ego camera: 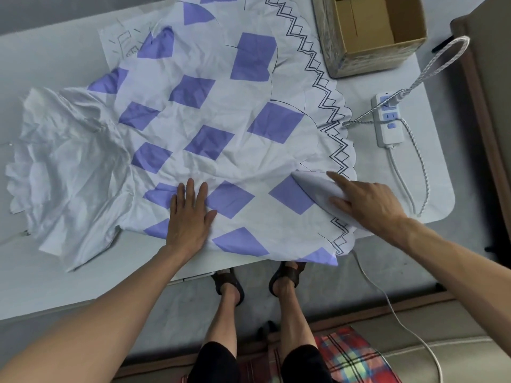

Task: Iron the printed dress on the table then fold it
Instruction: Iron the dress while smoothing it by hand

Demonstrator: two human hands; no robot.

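A white dress (221, 111) printed with purple squares and a black zigzag hem lies spread and wrinkled across the pale table (55, 59), its bodice bunched at the left. My left hand (188, 217) presses flat on the skirt near the front edge, fingers straight. My right hand (365, 200) grips a white iron (315, 186) that rests on the skirt near the hem, tip pointing left, index finger stretched along its top.
An open cardboard box (370, 31) stands at the table's back right. A white power strip (387, 120) with a braided cord plugged in lies right of the hem. A white cable hangs off the front edge. My sandalled feet (260, 277) stand below; a sofa is behind.
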